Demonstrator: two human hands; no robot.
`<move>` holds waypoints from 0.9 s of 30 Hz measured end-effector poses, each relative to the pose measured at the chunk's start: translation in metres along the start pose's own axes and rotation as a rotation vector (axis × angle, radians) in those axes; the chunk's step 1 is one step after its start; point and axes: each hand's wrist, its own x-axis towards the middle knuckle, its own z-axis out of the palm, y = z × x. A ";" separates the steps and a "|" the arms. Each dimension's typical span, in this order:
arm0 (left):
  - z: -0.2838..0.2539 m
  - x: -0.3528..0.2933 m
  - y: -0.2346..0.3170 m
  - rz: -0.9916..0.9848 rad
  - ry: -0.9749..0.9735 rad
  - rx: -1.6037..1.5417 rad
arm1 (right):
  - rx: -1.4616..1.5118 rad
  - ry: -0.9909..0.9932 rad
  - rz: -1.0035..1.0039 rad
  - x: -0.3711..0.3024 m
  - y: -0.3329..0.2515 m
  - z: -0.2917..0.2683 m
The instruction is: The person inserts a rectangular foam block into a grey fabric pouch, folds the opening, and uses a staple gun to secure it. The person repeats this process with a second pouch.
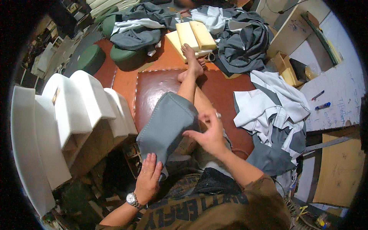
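A grey cushion cover point(165, 122) with light stitching along its edges lies across my lap, its body padded out and slanting up to the right. The fingers of my left hand point(148, 177) are stretched out flat on its near left end; the thumb is hidden. At its right edge, my right hand point(212, 134) holds on, with the thumb on the grey surface and the fingers bent by the far right corner. What lies under those fingers is hidden.
White foam seat shapes point(86, 103) stand at my left. Grey and white sewn covers point(268, 111) lie heaped at my right. Yellow foam blocks point(195, 36), round green cushions point(128, 57) and more grey fabric point(245, 46) lie beyond my feet. Two pens point(322, 106) rest on the white board.
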 end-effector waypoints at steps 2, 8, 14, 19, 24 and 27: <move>-0.002 0.005 -0.001 -0.003 0.034 0.022 | 0.002 0.047 -0.124 0.025 0.013 0.007; -0.015 0.019 0.039 0.020 0.388 -0.189 | 0.551 -0.481 0.155 0.062 0.042 0.037; 0.030 0.084 0.035 -0.957 -0.255 -0.553 | 0.614 -0.535 0.087 0.072 0.029 0.044; 0.040 0.144 0.045 -0.768 0.444 -0.780 | 0.534 -0.271 0.026 0.061 -0.023 0.026; -0.019 0.179 0.059 -0.472 0.651 -0.988 | 0.205 0.088 -0.202 0.045 -0.087 -0.019; -0.047 0.182 0.062 -0.606 0.472 -1.141 | 0.132 0.206 -0.214 0.031 -0.105 -0.031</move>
